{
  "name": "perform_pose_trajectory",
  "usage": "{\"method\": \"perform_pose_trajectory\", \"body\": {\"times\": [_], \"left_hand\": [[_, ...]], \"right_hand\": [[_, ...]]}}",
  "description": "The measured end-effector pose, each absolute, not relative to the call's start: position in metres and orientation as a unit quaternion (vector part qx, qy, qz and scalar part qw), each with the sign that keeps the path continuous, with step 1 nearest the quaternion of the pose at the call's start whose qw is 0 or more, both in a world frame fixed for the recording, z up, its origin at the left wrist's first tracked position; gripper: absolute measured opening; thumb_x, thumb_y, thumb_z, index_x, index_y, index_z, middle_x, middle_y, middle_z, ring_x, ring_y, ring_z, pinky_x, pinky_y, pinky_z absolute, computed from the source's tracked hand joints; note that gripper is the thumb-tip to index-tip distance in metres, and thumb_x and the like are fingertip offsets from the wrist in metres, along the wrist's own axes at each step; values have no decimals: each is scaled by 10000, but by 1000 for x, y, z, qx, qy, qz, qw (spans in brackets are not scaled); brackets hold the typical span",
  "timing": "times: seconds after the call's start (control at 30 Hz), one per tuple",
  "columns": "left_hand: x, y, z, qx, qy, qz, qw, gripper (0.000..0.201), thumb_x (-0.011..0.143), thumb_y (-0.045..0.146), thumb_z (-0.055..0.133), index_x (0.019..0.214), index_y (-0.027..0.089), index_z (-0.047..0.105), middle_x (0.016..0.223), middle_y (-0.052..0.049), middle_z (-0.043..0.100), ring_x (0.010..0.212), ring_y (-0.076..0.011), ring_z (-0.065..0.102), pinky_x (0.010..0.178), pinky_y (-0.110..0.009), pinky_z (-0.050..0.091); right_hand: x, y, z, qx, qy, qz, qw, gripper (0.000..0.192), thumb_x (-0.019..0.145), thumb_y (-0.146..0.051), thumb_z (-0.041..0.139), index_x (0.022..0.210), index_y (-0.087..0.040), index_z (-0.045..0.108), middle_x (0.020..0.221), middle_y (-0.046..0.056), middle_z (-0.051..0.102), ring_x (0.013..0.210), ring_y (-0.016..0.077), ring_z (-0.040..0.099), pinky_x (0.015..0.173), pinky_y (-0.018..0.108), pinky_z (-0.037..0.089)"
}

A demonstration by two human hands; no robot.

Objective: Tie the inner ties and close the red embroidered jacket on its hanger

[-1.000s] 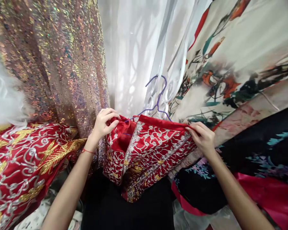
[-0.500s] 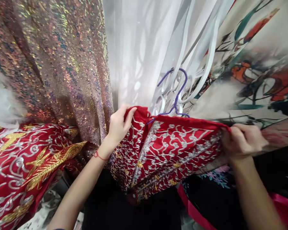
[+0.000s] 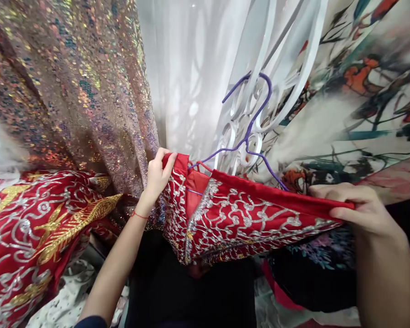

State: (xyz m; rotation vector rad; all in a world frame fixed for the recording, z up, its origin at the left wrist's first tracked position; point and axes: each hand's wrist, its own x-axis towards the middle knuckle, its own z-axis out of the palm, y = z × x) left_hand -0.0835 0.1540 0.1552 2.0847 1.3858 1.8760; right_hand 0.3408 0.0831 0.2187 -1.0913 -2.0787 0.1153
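Your left hand [image 3: 159, 173] pinches the left top corner of the red embroidered garment [image 3: 246, 218], fingers closed on the red hem, thumb side against the silver stitching. Red string bracelet [image 3: 139, 215] on that wrist. Your right hand [image 3: 358, 207] clamps the right end of the same top edge, fingers flat over the red band, thumb under. Hands well apart, garment stretched between them, top edge running down-right, rest of the cloth hanging below in folds.

Purple wire hanger [image 3: 248, 136] sits inside the garment's top opening; its hook sticks up above the hem, in front of a white scrolled metal grille [image 3: 256, 105]. Hook touches nothing you can be sure of.

Behind: white sheer curtain [image 3: 191, 77]. Left of it, iridescent sequin fabric [image 3: 71, 86] hanging just beside your left hand. Lower left, another red cloth with gold and silver embroidery [image 3: 37, 232]. Upper right, cream printed fabric [image 3: 362, 91] with orange and teal pattern. Under your right forearm, dark floral fabric [image 3: 321, 246]. Black cloth [image 3: 191, 296] below the held garment
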Motion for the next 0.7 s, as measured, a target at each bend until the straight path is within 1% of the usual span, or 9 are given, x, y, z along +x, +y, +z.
{"method": "perform_pose_trajectory", "body": {"times": [0.1, 0.17, 0.23, 0.3, 0.37, 0.43, 0.53, 0.6, 0.7], "left_hand": [[-86, 162, 159, 652, 428, 626, 15, 302, 961, 485, 536, 824, 219, 505, 678, 36, 503, 596, -106, 465, 615, -242, 378], [-91, 167, 160, 647, 424, 633, 24, 316, 957, 501, 541, 821, 220, 498, 679, 39, 477, 608, -107, 443, 624, -247, 375], [-97, 172, 159, 641, 424, 639, 30, 321, 962, 506, 532, 823, 219, 494, 693, 36, 472, 628, -110, 437, 641, -251, 375], [-103, 175, 159, 640, 420, 642, 34, 323, 969, 504, 520, 825, 216, 493, 712, 32, 477, 649, -110, 439, 662, -254, 377], [-105, 177, 162, 653, 410, 635, 43, 326, 977, 507, 508, 834, 214, 496, 724, 29, 474, 660, -109, 441, 669, -255, 377], [-105, 178, 168, 674, 392, 623, 62, 335, 983, 522, 490, 844, 217, 494, 722, 30, 453, 649, -109, 428, 648, -254, 372], [-100, 180, 181, 693, 359, 620, 81, 364, 988, 553, 460, 832, 224, 479, 730, 20, 438, 647, -117, 420, 640, -258, 389], [-96, 182, 189, 699, 344, 622, 78, 384, 996, 564, 425, 814, 228, 462, 739, 11, 440, 662, -125, 431, 669, -268, 414], [-93, 183, 193, 722, 362, 587, 58, 386, 1014, 552, 376, 820, 228, 459, 728, 11, 442, 661, -133, 447, 677, -275, 425]], "right_hand": [[347, 112, 196, -262, -859, 334, 287, 748, 702, -875, 523, 343, -238, 368, 318, 37, 336, 365, 157, 389, 471, 384, 364], [346, 131, 172, -186, -863, 366, 295, 824, 576, -994, 435, 284, -239, 285, 300, 25, 238, 355, 146, 321, 453, 377, 334], [343, 140, 149, -207, -849, 323, 362, 860, 458, -1080, 233, 264, -244, 180, 299, 14, 143, 351, 154, 269, 410, 371, 305], [338, 137, 135, -248, -820, 283, 432, 862, 407, -1096, 161, 272, -246, 110, 301, -5, 78, 337, 152, 223, 372, 358, 265], [334, 120, 138, -256, -787, 271, 492, 866, 530, -1056, 320, 283, -243, 151, 302, -25, 102, 313, 128, 198, 361, 335, 249], [331, 97, 160, -250, -762, 251, 542, 756, 751, -819, 577, 340, -232, 334, 329, -36, 255, 299, 102, 248, 378, 307, 283], [326, 63, 212, -282, -804, 105, 513, 348, 854, -447, 736, 606, -232, 616, 488, -2, 545, 424, 125, 508, 442, 282, 385], [320, 48, 239, -329, -832, -32, 445, 250, 884, -398, 722, 718, -233, 634, 611, 11, 632, 514, 125, 578, 505, 272, 443], [307, 40, 249, -347, -831, -197, 388, 150, 929, -325, 680, 835, -226, 619, 689, -3, 644, 563, 94, 590, 571, 229, 475]]}}
